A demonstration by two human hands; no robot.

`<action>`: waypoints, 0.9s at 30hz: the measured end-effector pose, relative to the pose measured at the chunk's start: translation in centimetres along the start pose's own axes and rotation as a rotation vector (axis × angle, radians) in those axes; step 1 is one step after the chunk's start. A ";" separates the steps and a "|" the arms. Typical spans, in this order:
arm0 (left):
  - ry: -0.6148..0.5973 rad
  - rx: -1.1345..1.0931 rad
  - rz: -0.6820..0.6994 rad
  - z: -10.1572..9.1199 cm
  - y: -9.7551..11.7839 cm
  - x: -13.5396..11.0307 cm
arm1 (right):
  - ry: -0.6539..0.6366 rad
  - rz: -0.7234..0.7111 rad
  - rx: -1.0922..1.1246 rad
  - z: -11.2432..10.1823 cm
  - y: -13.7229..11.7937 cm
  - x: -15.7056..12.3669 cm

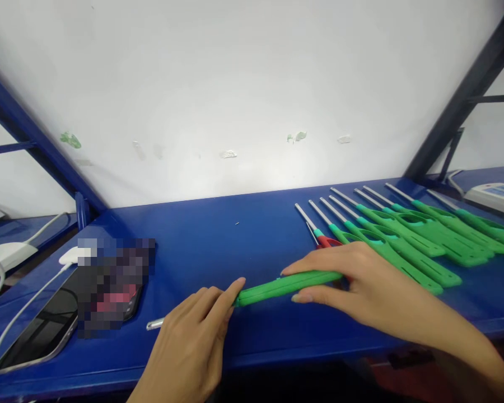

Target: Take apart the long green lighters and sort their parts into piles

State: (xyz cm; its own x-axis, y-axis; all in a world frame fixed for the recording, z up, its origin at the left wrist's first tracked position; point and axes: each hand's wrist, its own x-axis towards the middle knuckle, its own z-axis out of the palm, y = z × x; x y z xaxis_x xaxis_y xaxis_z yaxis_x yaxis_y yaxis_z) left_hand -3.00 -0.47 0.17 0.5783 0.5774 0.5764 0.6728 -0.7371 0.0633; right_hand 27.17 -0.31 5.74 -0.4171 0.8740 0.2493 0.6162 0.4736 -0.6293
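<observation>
Between my hands is a green long-nosed lighter point(269, 287), turned edge-on so the seam along its handle shows. My left hand point(193, 330) is closed around its front part, and the metal tip pokes out to the left of the fingers. My right hand point(357, 280) pinches the rear of the handle, thumb below and fingers above. Just beyond the right hand lie several green lighters point(437, 229) with silver tubes pointing to the wall. Partly covered by that hand is a red-handled tool point(328, 242), perhaps scissors.
A phone point(42, 324) and a pixelated dark item point(117, 285) lie at the left with a white cable point(21, 319). Blue frame posts point(37, 140) rise at both sides. A white device point(495, 196) stands far right. One tiny metal piece point(237, 223) lies on the blue tabletop point(201, 240).
</observation>
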 end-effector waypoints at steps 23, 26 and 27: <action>-0.103 -0.081 -0.077 0.5 0.6 -0.6 | -0.204 0.135 -0.187 1.9 0.2 1.1; -0.152 -0.090 -0.093 0.7 0.4 -0.7 | -0.159 0.135 -0.179 1.6 0.6 1.2; -0.155 -0.096 -0.100 0.8 0.4 -0.7 | -0.143 0.121 -0.177 1.4 0.7 1.2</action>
State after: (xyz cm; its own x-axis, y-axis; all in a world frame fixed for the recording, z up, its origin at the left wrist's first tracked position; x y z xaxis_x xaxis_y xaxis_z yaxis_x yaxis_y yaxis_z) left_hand -2.76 -0.86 -0.83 0.5802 0.6907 0.4316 0.6873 -0.6996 0.1957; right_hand 26.17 0.93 4.54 -0.4158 0.9071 0.0651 0.7697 0.3891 -0.5062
